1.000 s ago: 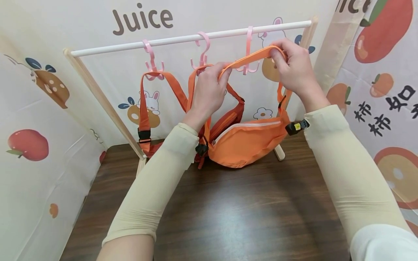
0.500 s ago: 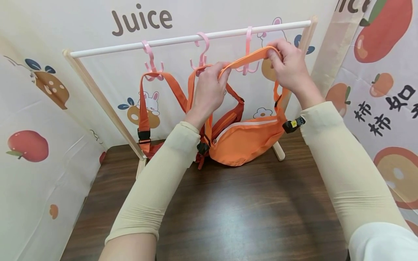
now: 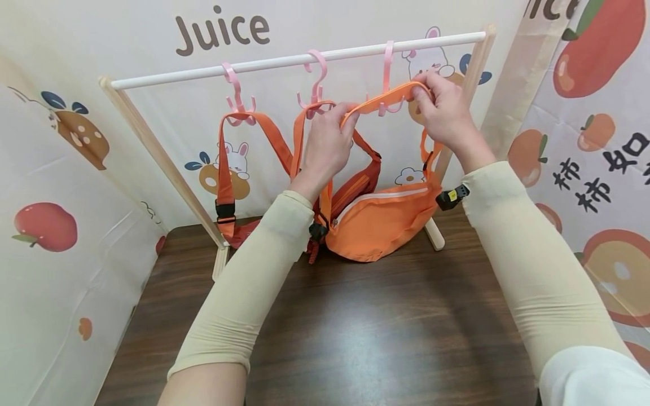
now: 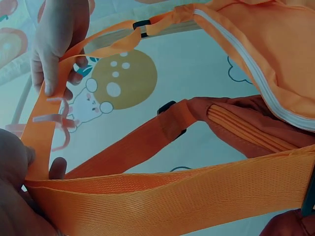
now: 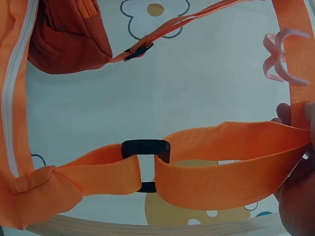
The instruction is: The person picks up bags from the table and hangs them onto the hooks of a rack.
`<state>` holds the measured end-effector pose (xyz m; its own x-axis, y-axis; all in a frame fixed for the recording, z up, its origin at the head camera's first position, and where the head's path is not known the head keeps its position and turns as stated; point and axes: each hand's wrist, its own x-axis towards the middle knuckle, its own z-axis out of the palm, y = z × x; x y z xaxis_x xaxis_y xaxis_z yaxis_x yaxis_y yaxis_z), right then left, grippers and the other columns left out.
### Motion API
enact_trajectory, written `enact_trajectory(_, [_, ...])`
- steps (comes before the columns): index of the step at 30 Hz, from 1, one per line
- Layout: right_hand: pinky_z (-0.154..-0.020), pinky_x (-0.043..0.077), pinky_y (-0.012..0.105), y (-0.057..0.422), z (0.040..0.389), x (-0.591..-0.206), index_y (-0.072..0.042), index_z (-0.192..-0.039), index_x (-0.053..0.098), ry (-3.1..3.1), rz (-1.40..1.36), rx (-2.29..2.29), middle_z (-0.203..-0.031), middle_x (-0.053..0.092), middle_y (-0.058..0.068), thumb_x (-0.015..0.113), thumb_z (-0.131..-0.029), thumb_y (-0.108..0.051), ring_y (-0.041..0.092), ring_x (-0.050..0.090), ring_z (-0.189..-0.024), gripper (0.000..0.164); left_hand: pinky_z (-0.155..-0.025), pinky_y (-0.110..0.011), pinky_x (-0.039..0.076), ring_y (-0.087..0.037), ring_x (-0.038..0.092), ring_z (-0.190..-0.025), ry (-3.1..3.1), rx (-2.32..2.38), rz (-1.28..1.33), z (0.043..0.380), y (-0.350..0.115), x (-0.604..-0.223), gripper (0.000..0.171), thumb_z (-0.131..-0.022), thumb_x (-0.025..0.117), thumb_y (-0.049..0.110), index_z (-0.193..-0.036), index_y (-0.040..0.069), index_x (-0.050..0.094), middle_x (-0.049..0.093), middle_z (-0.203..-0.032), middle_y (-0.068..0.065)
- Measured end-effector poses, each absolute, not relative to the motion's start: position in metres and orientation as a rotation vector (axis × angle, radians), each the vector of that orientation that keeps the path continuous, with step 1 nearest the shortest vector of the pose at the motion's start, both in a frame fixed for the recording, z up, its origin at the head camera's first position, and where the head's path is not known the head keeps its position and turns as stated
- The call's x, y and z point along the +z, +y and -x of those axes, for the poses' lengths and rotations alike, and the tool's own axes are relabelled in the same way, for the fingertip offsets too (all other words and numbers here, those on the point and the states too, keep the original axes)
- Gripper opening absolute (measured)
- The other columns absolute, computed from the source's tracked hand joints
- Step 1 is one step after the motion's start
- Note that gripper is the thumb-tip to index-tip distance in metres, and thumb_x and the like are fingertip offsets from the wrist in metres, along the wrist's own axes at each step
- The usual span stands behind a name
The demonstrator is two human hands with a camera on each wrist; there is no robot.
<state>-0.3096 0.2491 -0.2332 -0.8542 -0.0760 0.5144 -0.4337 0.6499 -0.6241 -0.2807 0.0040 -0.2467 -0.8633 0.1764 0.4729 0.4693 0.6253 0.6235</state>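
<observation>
A bright orange waist bag [image 3: 378,225] with a white zip hangs from its strap [image 3: 386,101], which both hands hold up. My left hand [image 3: 327,141] pinches the strap near the middle hook, and my right hand [image 3: 447,110] pinches it farther right. Between them the strap crosses in front of the right pink hook [image 3: 388,67]; its prongs [image 4: 54,120] lie close to the strap, and whether they touch cannot be told. A black buckle slider [image 5: 146,147] sits on the strap below my right hand. Behind, a dark red-orange bag [image 3: 355,189] is partly hidden.
A white rail [image 3: 178,76] on wooden posts [image 3: 162,158] carries the hooks. Orange straps of the darker bag loop over the left hook [image 3: 236,93] and the middle hook [image 3: 317,79]. Below lies a dark wooden table [image 3: 355,332]. Printed cloth [image 3: 45,282] stands behind and at both sides.
My right hand has moved down and left with the strap, which now sags lower, across the right hook's prongs. The left hand has barely moved. The orange bag has shifted slightly.
</observation>
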Motion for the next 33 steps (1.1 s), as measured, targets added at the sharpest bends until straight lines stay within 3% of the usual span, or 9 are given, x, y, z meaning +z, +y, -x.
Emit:
enact_trajectory(12, [-0.072, 0.04, 0.034, 0.248, 0.309, -0.242, -0.012, -0.13, 0.062, -2.449, -0.405, 1.109, -0.102, 0.059, 0.013, 0.048, -0.113, -0.037, 0.023, 0.049, -0.085, 0.034, -0.055, -0.029, 0.04, -0.022, 0.049, -0.066, -2.506, -1.138, 0.493, 0.283, 0.004, -0.256, 0.037, -0.113, 0.054, 0.034, -0.144, 0.019, 0.066, 0.055, -0.086, -0.004])
enact_trajectory(18, [-0.077, 0.043, 0.033, 0.248, 0.31, -0.246, -0.012, -0.133, 0.062, -2.449, -0.417, 1.145, -0.106, 0.061, 0.009, 0.047, -0.114, -0.038, 0.023, 0.053, -0.092, 0.035, -0.053, -0.029, 0.036, -0.023, 0.048, -0.064, -2.512, -1.156, 0.498, 0.282, 0.003, -0.262, 0.036, -0.113, 0.053, 0.034, -0.142, 0.017, 0.066, 0.054, -0.084, -0.005])
enact_trajectory(25, [-0.083, 0.045, 0.028, 0.247, 0.309, -0.251, -0.008, -0.134, 0.062, -2.451, -0.423, 1.077, -0.117, 0.062, 0.008, 0.045, -0.114, -0.036, 0.021, 0.059, -0.101, 0.039, -0.056, -0.029, 0.034, -0.022, 0.046, -0.063, -2.504, -1.109, 0.509, 0.283, 0.0, -0.275, 0.032, -0.114, 0.05, 0.032, -0.129, 0.012, 0.07, 0.052, -0.081, -0.005])
enact_trajectory(33, [-0.075, 0.046, 0.027, 0.247, 0.305, -0.261, -0.007, -0.136, 0.062, -2.46, -0.414, 1.036, -0.116, 0.067, 0.009, 0.046, -0.114, -0.035, 0.019, 0.061, -0.1, 0.039, -0.056, -0.031, 0.033, -0.021, 0.045, -0.061, -2.541, -1.083, 0.498, 0.279, 0.0, -0.291, 0.03, -0.116, 0.045, 0.033, -0.111, 0.012, 0.066, 0.053, -0.079, -0.004])
